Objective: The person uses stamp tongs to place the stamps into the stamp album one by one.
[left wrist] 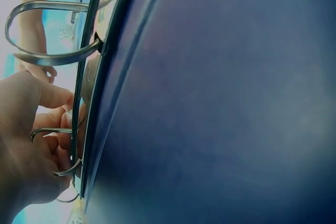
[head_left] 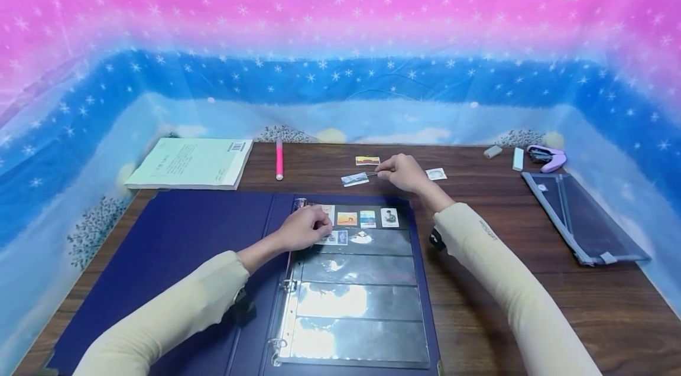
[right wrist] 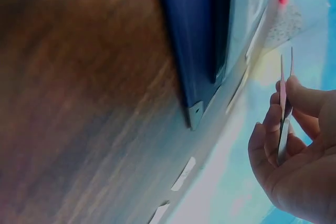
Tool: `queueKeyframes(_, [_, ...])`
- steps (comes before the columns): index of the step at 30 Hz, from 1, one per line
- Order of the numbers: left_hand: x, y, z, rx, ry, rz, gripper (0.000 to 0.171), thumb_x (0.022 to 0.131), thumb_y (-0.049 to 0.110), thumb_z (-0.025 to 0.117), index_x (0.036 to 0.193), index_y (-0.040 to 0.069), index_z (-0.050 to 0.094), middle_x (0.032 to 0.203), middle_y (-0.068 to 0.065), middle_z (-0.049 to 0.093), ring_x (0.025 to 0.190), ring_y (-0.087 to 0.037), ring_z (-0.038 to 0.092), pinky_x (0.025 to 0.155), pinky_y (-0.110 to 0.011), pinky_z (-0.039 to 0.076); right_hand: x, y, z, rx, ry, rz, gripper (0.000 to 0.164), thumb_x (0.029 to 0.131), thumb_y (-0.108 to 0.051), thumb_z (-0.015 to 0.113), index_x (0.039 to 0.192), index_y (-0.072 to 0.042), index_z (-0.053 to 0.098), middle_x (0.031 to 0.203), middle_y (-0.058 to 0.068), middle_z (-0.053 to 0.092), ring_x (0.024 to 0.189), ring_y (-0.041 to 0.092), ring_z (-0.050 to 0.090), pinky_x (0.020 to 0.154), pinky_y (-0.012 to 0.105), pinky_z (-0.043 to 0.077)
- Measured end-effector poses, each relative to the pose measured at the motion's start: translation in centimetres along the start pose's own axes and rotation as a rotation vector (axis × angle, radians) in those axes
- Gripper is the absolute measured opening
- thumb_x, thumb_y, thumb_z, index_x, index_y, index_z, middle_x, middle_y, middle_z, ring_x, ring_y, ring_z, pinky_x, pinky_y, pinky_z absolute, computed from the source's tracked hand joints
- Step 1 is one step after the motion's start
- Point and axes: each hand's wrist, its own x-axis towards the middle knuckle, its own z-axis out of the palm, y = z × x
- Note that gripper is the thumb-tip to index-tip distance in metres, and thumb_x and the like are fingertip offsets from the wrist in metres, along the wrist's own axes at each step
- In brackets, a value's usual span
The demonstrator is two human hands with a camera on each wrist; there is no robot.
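Observation:
Metal tweezers are pinched between the thumb and fingers of my right hand; their tips stand apart in the right wrist view. In the head view they point at a grey-blue stamp on the table; whether they touch it is unclear. A yellow-and-red stamp lies just behind, and a pale stamp right of the hand. My left hand rests, fingers bent, at the upper left of the black pocket page; whether it pinches the page is hidden. Several stamps, including an orange one, fill the top pocket.
The open navy ring binder spans the table's front left, its metal rings upright. Behind it are a pale green book and a pink marker. At right lie a mesh pouch, a purple stapler and erasers.

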Motion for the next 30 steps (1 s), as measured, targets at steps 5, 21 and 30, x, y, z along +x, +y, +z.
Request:
queueKeyframes(5, [-0.1, 0.2, 0.1, 0.021, 0.0, -0.001, 0.013, 0.085, 0.015, 0.059, 0.074, 0.012, 0.065, 0.071, 0.003, 0.052, 0.07, -0.008, 0.045, 0.072, -0.024, 0.035, 1.3, 1.0, 0.2, -0.04, 0.011, 0.076, 0.026, 0.093, -0.022, 0.055, 0.114, -0.011, 0.067, 0.118, 0.011, 0.066, 0.106, 0.027, 0.063, 0.089, 0.041, 0.046])
queueKeyframes(21, [-0.2, 0.0, 0.1, 0.003, 0.006, -0.007, 0.011, 0.085, 0.015, 0.06, 0.075, 0.013, 0.062, 0.073, 0.003, 0.052, 0.071, -0.008, 0.045, 0.074, -0.025, 0.035, 2.4, 0.6, 1.1, -0.171, -0.03, 0.109, 0.02, 0.091, -0.023, 0.059, 0.105, -0.018, 0.072, 0.12, 0.008, 0.065, 0.109, 0.027, 0.06, 0.093, 0.045, 0.045])
queueKeyframes(30, [-0.1, -0.2, 0.1, -0.009, 0.026, -0.031, 0.01, 0.084, 0.016, 0.061, 0.075, 0.014, 0.063, 0.072, 0.004, 0.053, 0.072, -0.008, 0.046, 0.073, -0.024, 0.036, 2.6, 0.3, 1.4, -0.234, 0.044, 0.087, 0.019, 0.092, -0.021, 0.057, 0.1, -0.018, 0.073, 0.112, 0.004, 0.069, 0.079, 0.022, 0.063, 0.063, 0.032, 0.044])
